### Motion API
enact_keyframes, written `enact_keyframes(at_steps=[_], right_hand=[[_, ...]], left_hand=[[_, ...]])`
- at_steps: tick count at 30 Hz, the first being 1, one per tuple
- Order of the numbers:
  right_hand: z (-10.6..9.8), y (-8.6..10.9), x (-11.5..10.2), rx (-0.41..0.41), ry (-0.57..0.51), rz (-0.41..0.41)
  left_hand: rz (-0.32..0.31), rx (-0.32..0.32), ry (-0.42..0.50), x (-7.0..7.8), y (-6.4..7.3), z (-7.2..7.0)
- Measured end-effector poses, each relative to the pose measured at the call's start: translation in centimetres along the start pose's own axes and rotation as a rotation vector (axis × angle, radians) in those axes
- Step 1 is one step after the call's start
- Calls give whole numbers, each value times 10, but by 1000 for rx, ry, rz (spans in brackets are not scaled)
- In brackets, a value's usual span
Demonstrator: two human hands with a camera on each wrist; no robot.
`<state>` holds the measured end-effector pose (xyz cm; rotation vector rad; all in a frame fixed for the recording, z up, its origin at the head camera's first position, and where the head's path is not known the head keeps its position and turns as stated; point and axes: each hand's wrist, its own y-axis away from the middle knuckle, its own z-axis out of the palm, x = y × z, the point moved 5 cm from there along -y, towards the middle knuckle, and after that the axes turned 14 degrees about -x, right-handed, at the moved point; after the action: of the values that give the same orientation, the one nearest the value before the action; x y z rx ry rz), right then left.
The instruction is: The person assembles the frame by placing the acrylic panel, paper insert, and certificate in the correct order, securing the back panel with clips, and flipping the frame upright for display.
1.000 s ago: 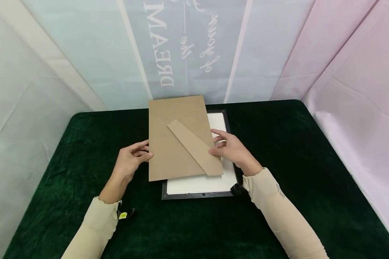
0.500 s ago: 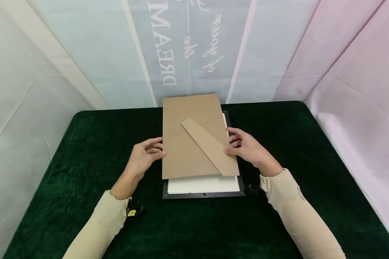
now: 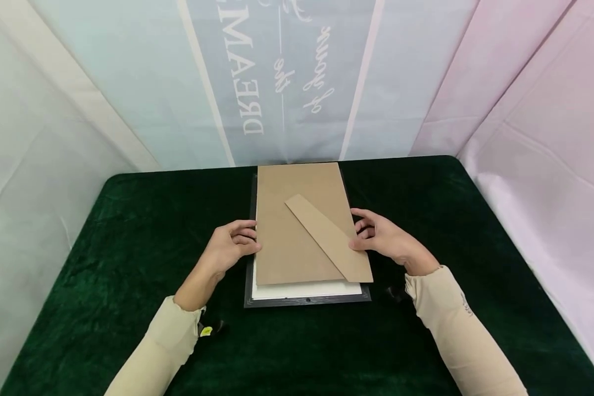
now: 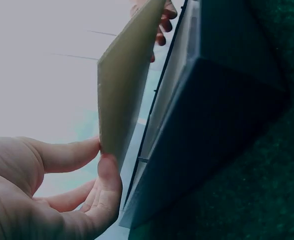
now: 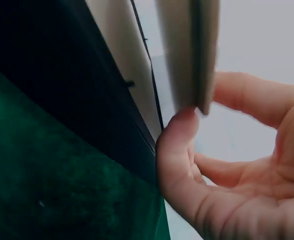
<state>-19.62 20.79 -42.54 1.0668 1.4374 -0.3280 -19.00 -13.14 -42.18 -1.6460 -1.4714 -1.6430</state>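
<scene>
A brown picture frame backing board (image 3: 297,231) with a slanted easel leg (image 3: 326,236) is held above a black picture frame (image 3: 307,301). My left hand (image 3: 227,247) pinches its left edge between thumb and fingers. At the right edge, my right hand (image 3: 388,242) pinches it the same way, thumb on top. A white sheet (image 3: 302,290) shows inside the frame below the board's near edge. Both wrist views show a gap between the board (image 4: 127,85) and the frame (image 4: 212,120). Small dark tabs (image 5: 129,84) stand along the frame's inner edge.
The frame lies on a table with a dark green velvet cloth (image 3: 297,352). Behind the table hangs a pale blue curtain (image 3: 297,82) with white lettering. White and pink fabric (image 3: 549,137) hangs at the sides.
Both hands have carried the backing board rightward, then down toward me, so it lines up more closely over the frame. The frame's left side now shows beside it.
</scene>
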Motion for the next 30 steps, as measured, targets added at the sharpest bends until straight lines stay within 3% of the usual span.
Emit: enact_keyframes(at_steps=[8, 17, 30], right_hand=[[0, 6, 11, -71, -55, 14], [2, 3, 6, -83, 34, 27], [6, 6, -1, -109, 78, 56]], left_hand=[[-24, -49, -16, -6, -4, 5], [-49, -80, -114, -2, 0, 0], [-67, -115, -96, -6, -1, -4]])
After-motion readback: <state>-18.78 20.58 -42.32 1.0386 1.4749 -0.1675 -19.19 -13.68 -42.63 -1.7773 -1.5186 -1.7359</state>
